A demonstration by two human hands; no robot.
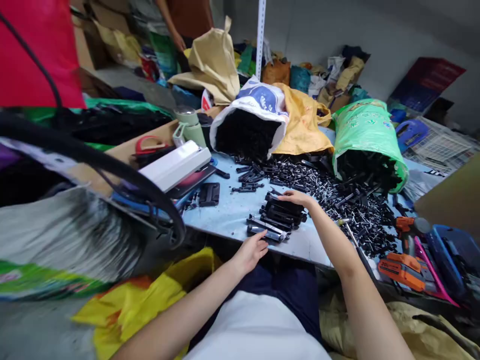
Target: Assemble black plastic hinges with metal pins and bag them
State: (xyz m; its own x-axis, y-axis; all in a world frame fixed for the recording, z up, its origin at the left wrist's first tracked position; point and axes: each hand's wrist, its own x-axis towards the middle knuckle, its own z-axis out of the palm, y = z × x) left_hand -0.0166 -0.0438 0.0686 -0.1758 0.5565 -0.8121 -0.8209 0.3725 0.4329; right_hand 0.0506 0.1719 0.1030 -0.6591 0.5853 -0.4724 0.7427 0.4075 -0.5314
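Observation:
A stack of black plastic parts (279, 212) lies near the front edge of the light blue table (228, 212). My right hand (294, 197) rests palm down on top of the stack, fingers stretched out over it. My left hand (252, 250) reaches to the near end of the stack, its fingertips touching the front-most grey-black pieces (264, 231); the fingers are spread and hold nothing that I can make out. Behind the stack, a big heap of loose black parts and screws (337, 192) covers the table.
A white sack (251, 125) and a green sack (365, 140) spill black parts onto the table. An orange power tool (403, 270) lies at the right. A white box (174, 165), red scissors (148, 145) and a green bottle (189, 125) sit at the left. Another person stands far back.

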